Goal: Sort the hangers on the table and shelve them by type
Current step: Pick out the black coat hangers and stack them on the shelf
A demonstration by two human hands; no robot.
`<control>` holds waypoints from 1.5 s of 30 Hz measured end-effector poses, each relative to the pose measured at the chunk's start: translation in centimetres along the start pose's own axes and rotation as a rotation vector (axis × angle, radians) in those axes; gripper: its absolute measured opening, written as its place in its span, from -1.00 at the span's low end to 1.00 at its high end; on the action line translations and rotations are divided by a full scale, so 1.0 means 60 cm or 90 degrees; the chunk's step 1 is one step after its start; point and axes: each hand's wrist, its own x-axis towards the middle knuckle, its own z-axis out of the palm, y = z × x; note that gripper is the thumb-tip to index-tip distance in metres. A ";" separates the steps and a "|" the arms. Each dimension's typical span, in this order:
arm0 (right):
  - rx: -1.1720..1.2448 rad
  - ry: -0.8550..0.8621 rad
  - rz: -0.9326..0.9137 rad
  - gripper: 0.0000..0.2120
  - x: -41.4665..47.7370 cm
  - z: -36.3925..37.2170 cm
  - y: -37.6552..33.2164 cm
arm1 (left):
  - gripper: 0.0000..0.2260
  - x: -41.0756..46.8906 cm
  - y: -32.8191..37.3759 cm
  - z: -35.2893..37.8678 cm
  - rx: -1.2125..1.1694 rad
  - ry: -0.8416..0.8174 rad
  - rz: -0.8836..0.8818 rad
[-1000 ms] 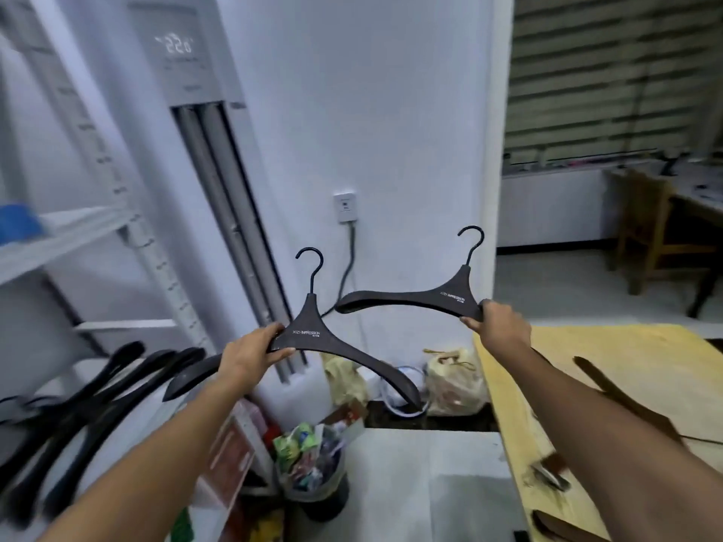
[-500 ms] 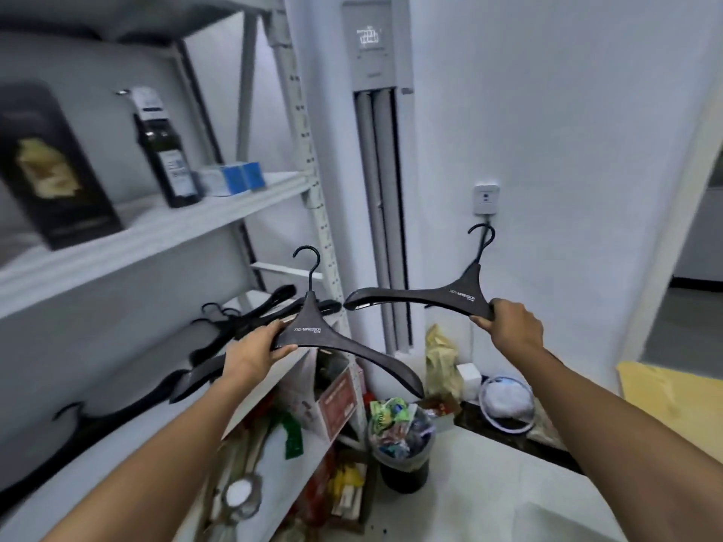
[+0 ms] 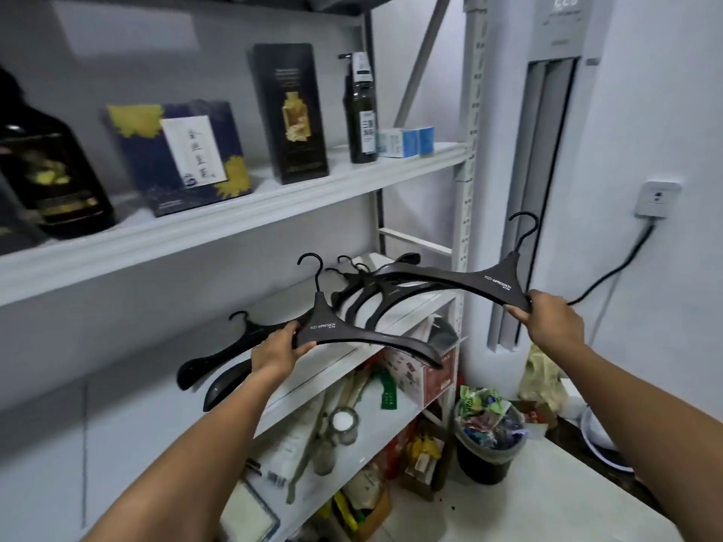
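I hold two wide dark brown hangers with black hooks in front of a white shelf unit. My left hand [image 3: 277, 348] grips the left hanger [image 3: 332, 330] near its neck, over the middle shelf [image 3: 407, 318]. My right hand [image 3: 547, 318] grips the right hanger [image 3: 493, 283] at its right shoulder, with its left arm reaching above the shelf. Several black hangers [image 3: 367, 295] lie stacked on that shelf behind the held ones, and more black hangers [image 3: 219, 357] lie further left by my left wrist.
The upper shelf [image 3: 274, 201] carries dark boxes, a bottle [image 3: 362, 107] and small blue cartons. Lower shelves hold clutter. A full bin [image 3: 489, 436] stands on the floor by a tall white air conditioner [image 3: 555, 150]. A wall socket [image 3: 657, 199] with a cable is at right.
The view has swung left toward the shelf unit. Both hands have carried their hangers closer to the middle shelf, now over the stacked black hangers.
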 end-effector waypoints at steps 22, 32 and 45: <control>0.077 -0.174 -0.199 -0.58 0.118 0.211 -0.288 | -0.53 0.088 -0.225 0.041 -0.024 0.000 -0.238; 0.090 -0.217 -0.309 -0.59 0.217 0.310 -0.360 | -0.58 0.184 -0.239 0.098 -0.048 -0.046 -0.318; 0.071 -0.282 -0.340 -0.57 0.240 0.364 -0.390 | -0.57 0.206 -0.260 0.134 0.079 -0.043 -0.296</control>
